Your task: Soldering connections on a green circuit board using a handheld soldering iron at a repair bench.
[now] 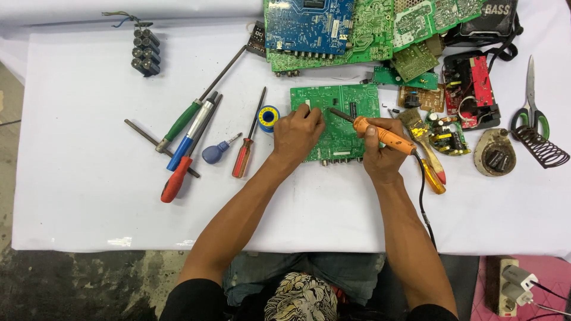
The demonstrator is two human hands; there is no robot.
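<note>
So right now the soldering looks like it's mid-job rather than wrapped up: the green circuit board [342, 122] lies flat on the worktop [89, 178] between the two hands, and the tip of the orange soldering iron [380, 134] is down near the board's upper middle, close to the left fingertips. I can't tell which joints are already done, the board is too small to read, so my guess is there's work left on it. The right hand [383, 156] is wrapped closed around the iron's handle, pen-style, with the cord trailing back toward the body. The left hand [297, 134] sits on the left part of the board with fingers curled down, pressing on it or pinching something tiny; can't say whether it actually holds anything. Just left of that hand is a small spool of solder [268, 117], and further left a row of screwdrivers [190, 134] lying untouched. Off to the right of the right hand there's a brush [416, 128], then an iron stand [538, 145] and scissors [530, 104], well apart.
</note>
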